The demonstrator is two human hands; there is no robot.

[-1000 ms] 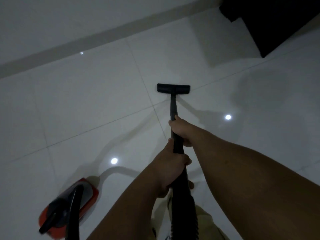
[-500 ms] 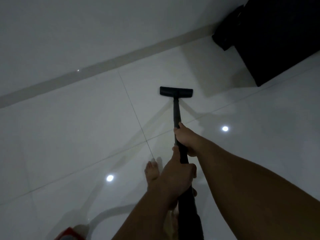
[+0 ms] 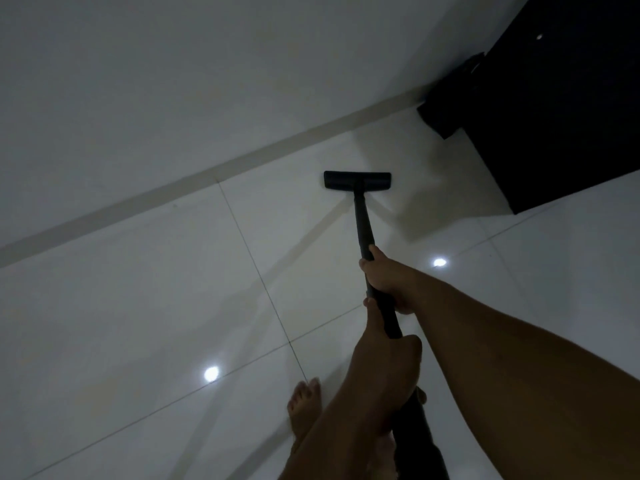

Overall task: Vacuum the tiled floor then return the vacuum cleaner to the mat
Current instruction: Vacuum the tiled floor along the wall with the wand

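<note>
Both sets of fingers are curled tight round the black vacuum wand [image 3: 363,226]: the right hand [image 3: 389,282] grips it further down toward the head, the left hand [image 3: 384,362] holds it higher up, nearer the body, where it thickens into the hose. So neither hand is open at all, both are fully wrapped on the tube. The floor nozzle [image 3: 357,180] sits flat on the white tiled floor [image 3: 138,323], close to the skirting board [image 3: 214,174] and just left of a dark cabinet [image 3: 554,116]. A bare foot [image 3: 304,407] shows beside the left forearm.

To do this pass well I'd say keep the nozzle flat, run it along the skirting, then work into the corner by the cabinet without knocking it.

Compared with a second ago, the nozzle has gone forward toward the wall, the person has stepped after it, and the red canister has dropped out of view. No mat visible, so putting it back is still to come
</note>
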